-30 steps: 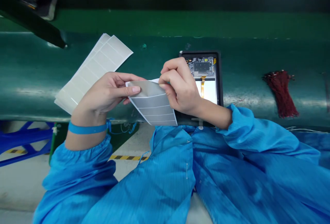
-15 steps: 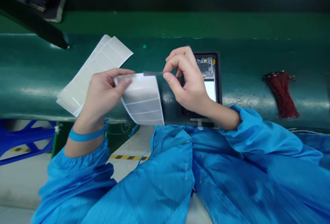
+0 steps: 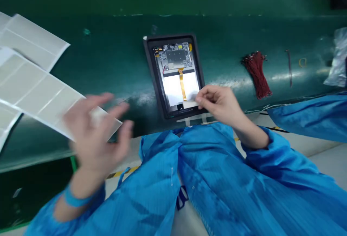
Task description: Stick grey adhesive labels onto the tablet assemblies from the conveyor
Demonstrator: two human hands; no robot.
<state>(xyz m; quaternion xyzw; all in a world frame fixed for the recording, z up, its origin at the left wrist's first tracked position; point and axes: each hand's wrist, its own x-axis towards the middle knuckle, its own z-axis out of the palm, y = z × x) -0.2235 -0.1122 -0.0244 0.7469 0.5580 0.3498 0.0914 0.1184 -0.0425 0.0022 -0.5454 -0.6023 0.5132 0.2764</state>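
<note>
Right fingers: our right hand (image 3: 218,105) had its fingers (image 3: 208,95) close together, the tips resting on the near right of a white rectangular panel (image 3: 172,89); we could not tell whether they clamped anything.
Left fingers: our left hand (image 3: 94,138), blurred, had its fingers (image 3: 116,111) spread apart, just beside the edge of a long pale-grey sheet of adhesive label strips (image 3: 32,73), and we could not tell whether they touched it.
Main item: a black-framed open tablet casing (image 3: 148,73) lay at centre, with a silver-and-green circuit board (image 3: 173,57) at its far end and a narrow orange flex ribbon (image 3: 182,84) running down the panel.
Surroundings: a dark-red wire bundle (image 3: 256,75) lay to the right on the curved green workbench (image 3: 225,37). A blue wrist strap (image 3: 73,199) circled our left wrist, and a blue striped smock (image 3: 211,171) filled the near side. Crumpled clear plastic (image 3: 337,60) sat far right.
</note>
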